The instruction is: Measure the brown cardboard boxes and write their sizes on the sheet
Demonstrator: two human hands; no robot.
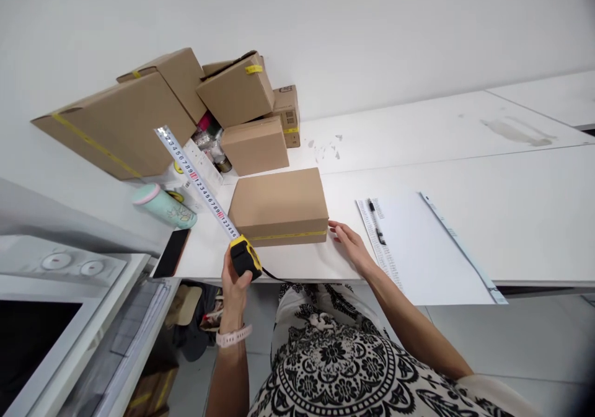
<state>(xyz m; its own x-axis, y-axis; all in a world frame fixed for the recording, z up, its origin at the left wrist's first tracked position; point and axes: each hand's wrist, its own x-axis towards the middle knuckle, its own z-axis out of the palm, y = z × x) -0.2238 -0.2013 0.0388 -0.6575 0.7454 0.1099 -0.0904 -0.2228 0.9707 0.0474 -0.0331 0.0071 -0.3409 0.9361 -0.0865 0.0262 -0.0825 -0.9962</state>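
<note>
My left hand (235, 282) is closed around a black and yellow tape measure (245, 257). Its white blade (199, 184) sticks out up and to the left, past the left side of a closed brown cardboard box (281, 203). A yellow strip of tape runs along the front of that box, which lies flat on the white table. My right hand (348, 241) is at the box's front right corner, fingers stretched out, the fingertips touching or very near its side. A black strap hangs from the tape measure.
Several cardboard boxes (125, 126) are piled at the back left. A mint tumbler (165, 205) lies near a dark phone (171, 253). On the right, a pen (376, 222) rests on a stack of paper (432, 250) that overhangs the table's front edge. A microwave (51, 318) stands at lower left.
</note>
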